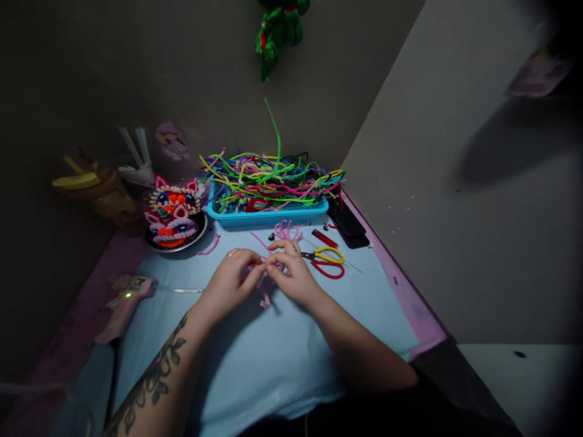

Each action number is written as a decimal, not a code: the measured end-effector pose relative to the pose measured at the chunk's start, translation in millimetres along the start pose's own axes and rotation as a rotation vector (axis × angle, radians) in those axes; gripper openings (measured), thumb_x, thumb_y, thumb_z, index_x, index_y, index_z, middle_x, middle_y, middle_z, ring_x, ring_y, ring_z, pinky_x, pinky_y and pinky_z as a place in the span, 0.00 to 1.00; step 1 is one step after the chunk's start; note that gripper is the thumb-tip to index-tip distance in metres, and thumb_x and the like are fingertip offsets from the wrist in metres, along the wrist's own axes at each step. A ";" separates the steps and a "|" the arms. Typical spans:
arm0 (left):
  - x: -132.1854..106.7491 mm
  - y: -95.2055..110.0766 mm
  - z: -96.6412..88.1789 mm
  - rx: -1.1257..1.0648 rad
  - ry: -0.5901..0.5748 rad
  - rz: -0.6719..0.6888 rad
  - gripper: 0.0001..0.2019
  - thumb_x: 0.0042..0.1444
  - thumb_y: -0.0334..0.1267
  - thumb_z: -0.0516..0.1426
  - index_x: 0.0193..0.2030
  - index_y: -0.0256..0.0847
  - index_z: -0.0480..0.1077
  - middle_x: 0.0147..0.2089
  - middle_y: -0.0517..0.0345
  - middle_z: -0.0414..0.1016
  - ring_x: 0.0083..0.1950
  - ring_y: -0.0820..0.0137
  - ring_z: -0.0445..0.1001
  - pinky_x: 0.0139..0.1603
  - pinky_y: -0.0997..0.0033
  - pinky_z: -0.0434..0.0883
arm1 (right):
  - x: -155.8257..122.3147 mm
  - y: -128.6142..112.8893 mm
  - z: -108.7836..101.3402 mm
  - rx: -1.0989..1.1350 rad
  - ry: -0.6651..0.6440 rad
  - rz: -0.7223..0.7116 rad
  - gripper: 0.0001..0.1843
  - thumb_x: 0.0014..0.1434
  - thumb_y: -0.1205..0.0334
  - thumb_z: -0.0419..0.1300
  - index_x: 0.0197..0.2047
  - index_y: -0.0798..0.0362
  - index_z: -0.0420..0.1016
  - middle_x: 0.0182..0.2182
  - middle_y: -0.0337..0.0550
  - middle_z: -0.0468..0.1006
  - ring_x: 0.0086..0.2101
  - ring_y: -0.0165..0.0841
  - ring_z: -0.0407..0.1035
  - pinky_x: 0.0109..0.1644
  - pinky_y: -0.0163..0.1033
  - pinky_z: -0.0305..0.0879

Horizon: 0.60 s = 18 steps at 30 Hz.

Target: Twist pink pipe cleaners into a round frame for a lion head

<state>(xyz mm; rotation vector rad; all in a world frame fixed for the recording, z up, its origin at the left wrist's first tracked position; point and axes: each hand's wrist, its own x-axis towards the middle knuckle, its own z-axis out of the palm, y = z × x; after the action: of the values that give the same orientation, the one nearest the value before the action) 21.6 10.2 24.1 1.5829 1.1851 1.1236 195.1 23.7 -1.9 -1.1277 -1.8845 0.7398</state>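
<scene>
One pink stem [265, 296], mid-counter on the blue mat, held between two hands. Its held part runs roughly left to right between the fingertips, and a short tail curls down toward the person. The rest is hidden by fingers.

Left hand [231, 278]: grip closed, thumb and fingertips pinching the stem's left part. Right hand [292, 276]: grip closed likewise on the right part. Fingertips of the two hands are nearly touching.

Just behind the hands is one bunch of pink loops [288, 230], lying loose. One pair of scissors [328, 262], with one yellow and one red handle, lies just right of the right hand, blades pointing left toward it. One small red tool [324, 238] lies behind the scissors.

One blue tray [268, 217] stands at the far edge, heaped with a pile [268, 179] of mixed-colour stems too many to count, one green stem sticking straight up. One black case [348, 224] lies right of the tray.

On the far left, one lion head [173, 215] sits on one plate [200, 233]. One glue gun [127, 297] lies on the left, light on, nozzle toward the left hand.

Nothing lies between the hands and the stem.
</scene>
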 end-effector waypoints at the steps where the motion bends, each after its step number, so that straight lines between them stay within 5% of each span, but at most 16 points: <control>1: 0.2 -0.7 -0.6 0.053 -0.021 0.016 0.04 0.47 0.31 0.64 0.26 0.44 0.75 0.29 0.56 0.72 0.36 0.63 0.66 0.38 0.72 0.63 | -0.1 -0.2 -0.2 0.009 -0.009 0.008 0.05 0.56 0.67 0.59 0.29 0.50 0.74 0.47 0.46 0.69 0.52 0.41 0.62 0.59 0.52 0.58; 7: 2.0 0.7 -2.7 0.095 -0.124 -0.108 0.08 0.53 0.36 0.58 0.24 0.40 0.70 0.24 0.61 0.69 0.28 0.70 0.65 0.29 0.75 0.61 | -1.8 -2.1 -2.1 -0.017 -0.076 -0.104 0.07 0.52 0.71 0.60 0.32 0.49 0.74 0.49 0.45 0.69 0.55 0.41 0.61 0.61 0.52 0.56; 18: 2.5 -5.8 -3.5 -0.116 -0.168 -0.214 0.11 0.54 0.43 0.59 0.28 0.38 0.69 0.24 0.63 0.66 0.24 0.75 0.63 0.26 0.76 0.60 | -3.4 -1.6 -3.3 -0.132 0.078 -0.291 0.02 0.59 0.63 0.61 0.35 0.48 0.75 0.46 0.46 0.72 0.54 0.42 0.60 0.60 0.53 0.59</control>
<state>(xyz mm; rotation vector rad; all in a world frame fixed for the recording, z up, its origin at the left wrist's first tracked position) 17.3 14.1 19.8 1.3965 1.1275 0.8872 198.3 20.2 -0.1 -0.9192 -1.9983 0.4086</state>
